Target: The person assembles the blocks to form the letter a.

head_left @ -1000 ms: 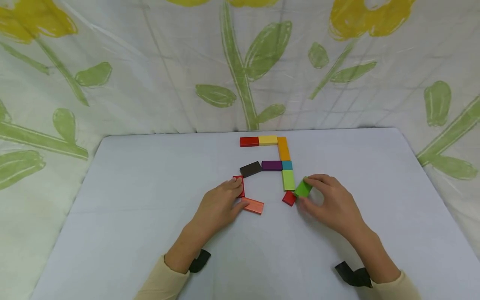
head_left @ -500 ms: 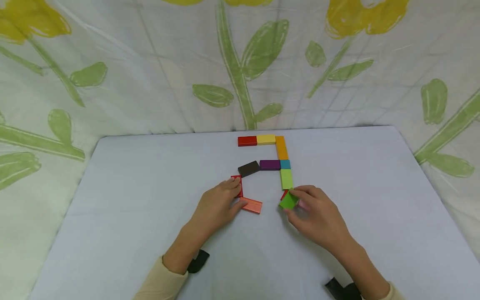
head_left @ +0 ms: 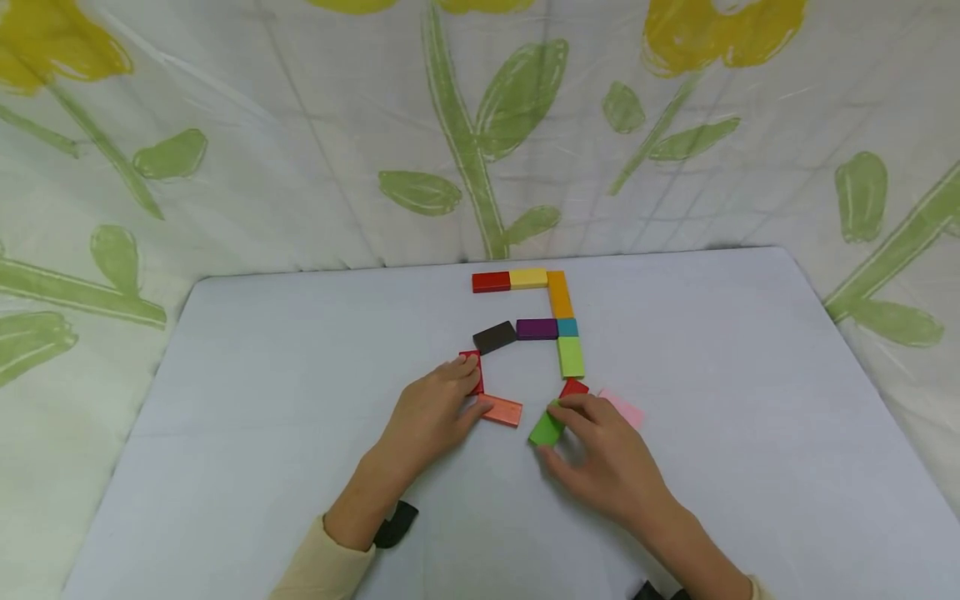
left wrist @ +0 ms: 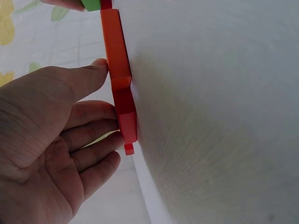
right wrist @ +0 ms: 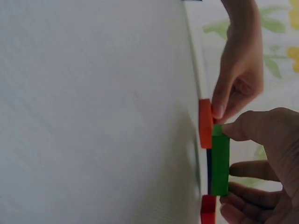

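Observation:
My right hand [head_left: 611,454] pinches a green block [head_left: 547,428] between thumb and fingers, low over the cloth. In the right wrist view the green block [right wrist: 220,161] spans from thumb to fingertips. My left hand [head_left: 431,412] lies with its fingertips on a red block [head_left: 474,379] and its thumb on an orange-pink block [head_left: 502,412]. Those two blocks meet at a corner, as the left wrist view shows with the orange one [left wrist: 116,44] above the red one [left wrist: 126,112]. A small red block [head_left: 573,388] lies just beyond my right fingers, partly covered by them.
Beyond my hands runs a bent line of blocks: dark red [head_left: 491,282], yellow [head_left: 528,278], orange [head_left: 560,295], teal [head_left: 567,327], lime [head_left: 571,358], purple [head_left: 536,329] and black [head_left: 495,337]. A pink block [head_left: 622,407] lies right of my right hand. Everything rests on a white-covered table [head_left: 262,375].
My right hand has carried the green block leftward and nearer to me, past the small red block. The pink block has come into view. My left hand keeps its place on its two blocks.

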Tool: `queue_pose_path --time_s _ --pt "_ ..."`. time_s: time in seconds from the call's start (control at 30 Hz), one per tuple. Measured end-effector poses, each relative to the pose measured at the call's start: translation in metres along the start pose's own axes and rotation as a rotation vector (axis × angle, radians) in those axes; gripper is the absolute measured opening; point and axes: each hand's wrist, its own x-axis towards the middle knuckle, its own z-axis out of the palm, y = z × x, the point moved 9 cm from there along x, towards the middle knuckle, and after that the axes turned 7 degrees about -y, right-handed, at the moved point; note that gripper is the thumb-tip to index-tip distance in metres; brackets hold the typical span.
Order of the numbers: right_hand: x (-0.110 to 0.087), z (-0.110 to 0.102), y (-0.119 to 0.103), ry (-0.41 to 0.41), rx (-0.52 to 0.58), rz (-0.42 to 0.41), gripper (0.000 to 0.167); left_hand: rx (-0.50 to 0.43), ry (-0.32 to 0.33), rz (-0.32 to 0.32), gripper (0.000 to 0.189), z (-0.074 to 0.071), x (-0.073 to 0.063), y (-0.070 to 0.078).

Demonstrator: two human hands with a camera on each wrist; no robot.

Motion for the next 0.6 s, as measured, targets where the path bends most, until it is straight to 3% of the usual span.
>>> queue_pose_path --time_s 0.43,0.5,0.6 --pt "-0.001 0.015 -0.004 -0.103 -0.133 0.031 0.052 -0.011 0.028 0.02 0.054 -0.002 0.0 0.0" --pt "0.0 0.014 -0.005 -0.119 -0.153 0.004 0.052 -0.011 0.021 0.013 0.054 -0.002 0.0 0.0" --pt "0.002 0.012 -0.01 -0.13 -0.165 -0.102 0.049 -0.006 0.008 0.002 0.056 0.0 0.0 -0.001"
